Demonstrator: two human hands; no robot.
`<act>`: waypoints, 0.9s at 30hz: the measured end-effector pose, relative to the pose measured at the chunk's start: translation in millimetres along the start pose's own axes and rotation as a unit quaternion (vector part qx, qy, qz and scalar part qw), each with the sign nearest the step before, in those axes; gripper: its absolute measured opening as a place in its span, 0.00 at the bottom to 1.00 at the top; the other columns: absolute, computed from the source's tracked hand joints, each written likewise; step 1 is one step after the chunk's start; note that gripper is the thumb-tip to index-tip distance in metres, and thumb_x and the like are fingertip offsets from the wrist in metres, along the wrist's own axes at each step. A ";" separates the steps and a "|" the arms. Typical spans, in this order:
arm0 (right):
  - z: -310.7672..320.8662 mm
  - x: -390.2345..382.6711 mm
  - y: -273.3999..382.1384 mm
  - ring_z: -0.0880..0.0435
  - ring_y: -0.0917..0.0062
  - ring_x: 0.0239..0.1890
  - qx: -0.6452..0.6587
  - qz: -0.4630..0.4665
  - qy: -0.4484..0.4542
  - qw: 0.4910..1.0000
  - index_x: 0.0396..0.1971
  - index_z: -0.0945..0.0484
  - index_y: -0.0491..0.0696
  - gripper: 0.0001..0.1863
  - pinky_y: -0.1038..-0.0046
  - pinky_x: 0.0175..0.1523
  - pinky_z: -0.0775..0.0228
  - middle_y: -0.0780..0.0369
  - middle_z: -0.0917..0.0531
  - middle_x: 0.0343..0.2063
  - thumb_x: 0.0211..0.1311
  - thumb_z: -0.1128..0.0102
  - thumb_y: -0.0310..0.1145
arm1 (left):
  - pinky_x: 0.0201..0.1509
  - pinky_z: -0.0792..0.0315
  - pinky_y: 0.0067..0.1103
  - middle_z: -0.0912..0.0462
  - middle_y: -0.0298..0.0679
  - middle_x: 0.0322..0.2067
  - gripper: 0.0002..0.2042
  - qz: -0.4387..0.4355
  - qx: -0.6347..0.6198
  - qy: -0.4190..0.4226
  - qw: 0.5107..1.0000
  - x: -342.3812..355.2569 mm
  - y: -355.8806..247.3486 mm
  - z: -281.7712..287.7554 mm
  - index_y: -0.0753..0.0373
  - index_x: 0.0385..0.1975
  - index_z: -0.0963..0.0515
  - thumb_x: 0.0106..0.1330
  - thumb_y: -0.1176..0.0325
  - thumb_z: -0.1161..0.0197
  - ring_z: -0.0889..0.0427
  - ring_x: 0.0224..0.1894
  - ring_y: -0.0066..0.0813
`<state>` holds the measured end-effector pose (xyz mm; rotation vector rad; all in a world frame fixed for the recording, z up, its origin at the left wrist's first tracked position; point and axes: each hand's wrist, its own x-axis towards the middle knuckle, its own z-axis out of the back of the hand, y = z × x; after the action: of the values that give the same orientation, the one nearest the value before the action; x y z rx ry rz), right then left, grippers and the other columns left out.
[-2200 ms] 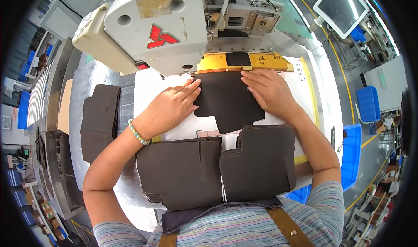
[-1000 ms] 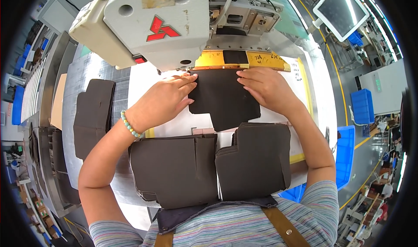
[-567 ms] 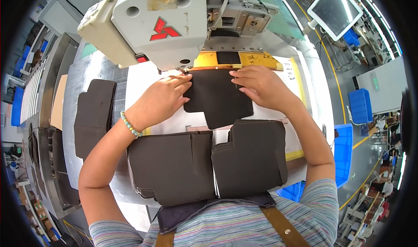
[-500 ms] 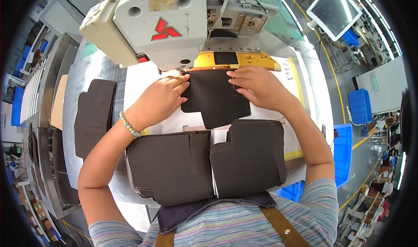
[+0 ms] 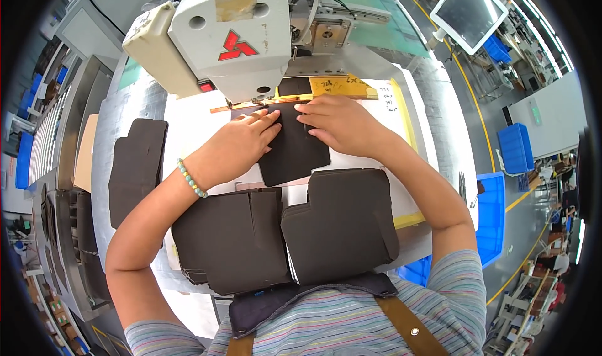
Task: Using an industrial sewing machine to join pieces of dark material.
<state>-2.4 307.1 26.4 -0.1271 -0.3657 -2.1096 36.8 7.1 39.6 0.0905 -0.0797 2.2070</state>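
Observation:
A dark brown flat cut panel (image 5: pixel 293 152) lies under the head of a white industrial sewing machine (image 5: pixel 229 42), its far edge along a yellow clamp strip (image 5: pixel 351 87). My left hand (image 5: pixel 241 141) lies on the panel's left part, fingers stretched flat toward the clamp. Over the right part rests my right hand (image 5: pixel 342 125), fingers extended, palm down. Neither hand grips anything. Nearer to me stand two stacks of similar dark panels, a left stack (image 5: pixel 232 240) and a right stack (image 5: pixel 338 224). The needle area is partly hidden by the machine head.
More dark panels (image 5: pixel 137 171) lie on the metal table at the left. Blue bins (image 5: pixel 491 221) stand beyond the table's right side, and a screen on an arm (image 5: pixel 470 14) is at the upper right. The machine head overhangs the work closely.
The clamp strip, the panel beneath my hands and both stacks have shifted left relative to the machine head. My right hand has moved left, nearer my left hand.

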 end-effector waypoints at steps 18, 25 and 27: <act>-6.7 -4.4 -6.7 0.21 0.67 0.65 -0.026 0.055 -0.035 0.998 0.58 0.15 0.46 0.18 0.60 0.70 0.28 0.62 0.15 0.61 0.72 0.34 0.35 | 0.68 0.24 0.33 0.19 0.52 0.62 0.22 0.085 0.027 0.014 0.996 33.9 -31.4 11.5 0.72 0.60 0.20 0.71 0.66 0.31 0.17 0.61 0.45; 1.6 -17.1 -8.3 0.26 0.63 0.72 0.014 0.072 -0.014 0.997 0.61 0.18 0.45 0.20 0.58 0.76 0.34 0.59 0.21 0.67 0.73 0.34 0.34 | 0.68 0.24 0.34 0.17 0.51 0.59 0.20 0.126 0.023 0.010 0.992 34.2 -38.3 8.7 0.72 0.57 0.19 0.70 0.66 0.30 0.17 0.60 0.45; 4.8 -30.7 -12.6 0.29 0.61 0.75 0.071 0.015 -0.024 0.997 0.64 0.19 0.43 0.21 0.57 0.79 0.36 0.58 0.23 0.71 0.75 0.36 0.35 | 0.68 0.24 0.34 0.16 0.49 0.59 0.19 0.110 0.055 -0.014 0.992 33.2 -38.8 6.0 0.71 0.56 0.19 0.70 0.66 0.31 0.17 0.59 0.44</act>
<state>3.3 339.7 21.1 -0.0999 -0.5393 -2.0460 48.5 56.2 49.6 0.1824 0.0180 2.4313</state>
